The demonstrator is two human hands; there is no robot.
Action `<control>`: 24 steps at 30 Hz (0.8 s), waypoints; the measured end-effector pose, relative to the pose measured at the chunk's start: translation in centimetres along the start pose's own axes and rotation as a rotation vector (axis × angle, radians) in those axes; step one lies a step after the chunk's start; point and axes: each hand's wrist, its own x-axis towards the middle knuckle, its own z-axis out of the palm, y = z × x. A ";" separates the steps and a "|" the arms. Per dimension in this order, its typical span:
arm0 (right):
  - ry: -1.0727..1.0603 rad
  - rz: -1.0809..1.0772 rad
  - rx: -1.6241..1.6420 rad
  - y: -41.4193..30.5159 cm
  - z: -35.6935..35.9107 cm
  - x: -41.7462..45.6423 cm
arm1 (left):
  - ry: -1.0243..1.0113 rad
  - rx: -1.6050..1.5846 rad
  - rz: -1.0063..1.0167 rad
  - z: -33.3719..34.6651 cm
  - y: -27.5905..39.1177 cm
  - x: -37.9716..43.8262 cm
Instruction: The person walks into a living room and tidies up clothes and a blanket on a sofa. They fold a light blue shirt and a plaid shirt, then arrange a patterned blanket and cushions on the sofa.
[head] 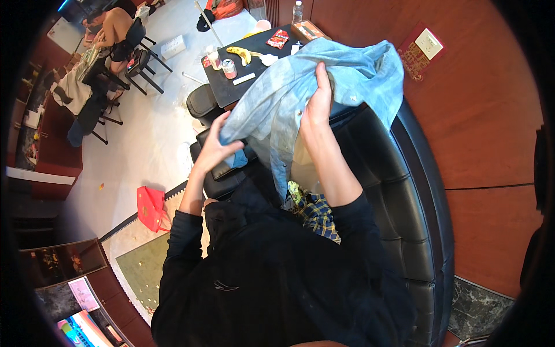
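Observation:
A light blue denim shirt [277, 91] with snap buttons hangs spread between my hands, above a black leather sofa. My right hand [318, 104] grips it near the button front, thumb on top and fingers hidden in the cloth. At the shirt's left end, my left hand [217, 145] has the edge between thumb and fingers. The far part of the shirt drapes over the sofa back [401, 169]. Beside my lap lies a navy and yellow plaid cloth [318, 214], partly covered by my arm and clothing.
Ahead, a black table [221, 89] carries a banana [240, 55], a can [229, 69], a red packet [277, 39] and a tissue box [308, 31]. A red bag [149, 208] rests on the floor at left. Another person [115, 32] sits far left. A wood-panelled wall [481, 130] bounds the right.

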 end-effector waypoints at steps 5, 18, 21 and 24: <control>0.123 0.040 -0.272 5.4 2.4 -6.9 | -0.056 -0.322 0.014 9.2 -1.8 -0.6; -0.191 -0.264 -0.897 5.2 1.1 -8.5 | 0.563 0.172 0.062 1.5 0.2 -1.1; 0.152 -0.199 -0.355 4.7 -1.5 -5.3 | 0.421 0.367 -0.025 0.2 1.9 -0.8; 0.244 -0.140 -0.314 2.3 -7.9 -5.3 | -0.023 0.630 0.063 1.1 0.0 -1.5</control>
